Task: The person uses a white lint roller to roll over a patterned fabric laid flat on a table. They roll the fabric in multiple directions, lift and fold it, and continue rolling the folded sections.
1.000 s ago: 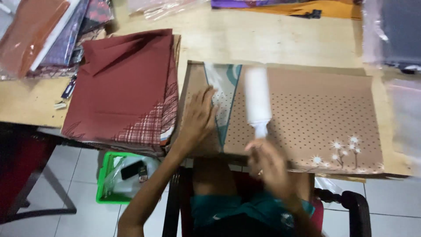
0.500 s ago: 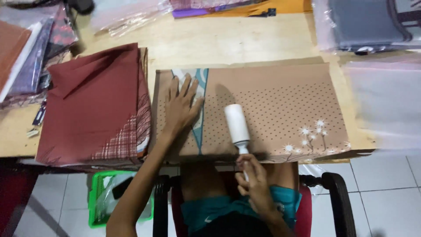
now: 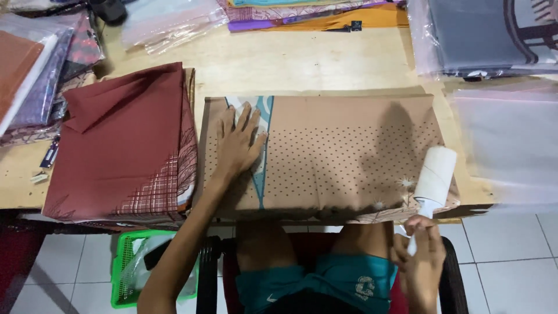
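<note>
Two hands work apart: left hand point(image 3: 239, 142) flat, pinning the soft, limp cloth point(image 3: 349, 154), right hand point(image 3: 419, 247) gripping the light roller point(image 3: 435, 174) by its handle at the cloth's near-right corner.

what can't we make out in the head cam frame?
- Handle of the lint roller: wrapped by the right hand, grip hidden.
- Tan dotted cloth: part under the left hand covered; underside unseen.
- Green basket contents: blocked by table edge and forearm.
- Folded fabrics at top: cut off by frame edge.
- Small tags on the table: too small.
</note>
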